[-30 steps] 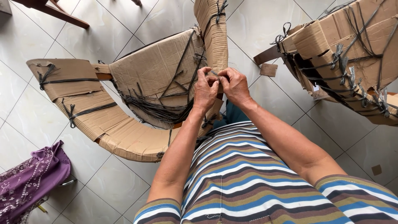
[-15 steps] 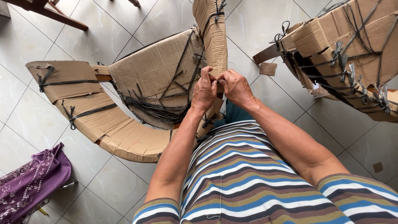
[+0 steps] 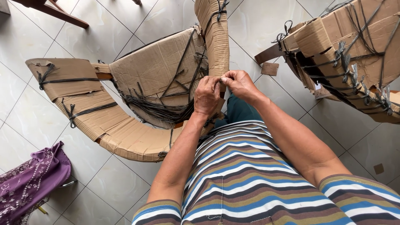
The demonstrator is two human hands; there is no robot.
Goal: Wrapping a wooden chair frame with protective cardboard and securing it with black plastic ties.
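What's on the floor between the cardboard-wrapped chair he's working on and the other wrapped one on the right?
In the head view, between the wrapped chair and the second wrapped chair there is pale tiled floor, with one small brown cardboard scrap on it.

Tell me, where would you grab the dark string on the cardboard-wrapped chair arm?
Probably at the knot on the upright wrapped arm, pinching from the near side with fingertips. The dark string lies flat against the cardboard elsewhere; only knots and loose ends stand proud. The left hand and right hand meet there.
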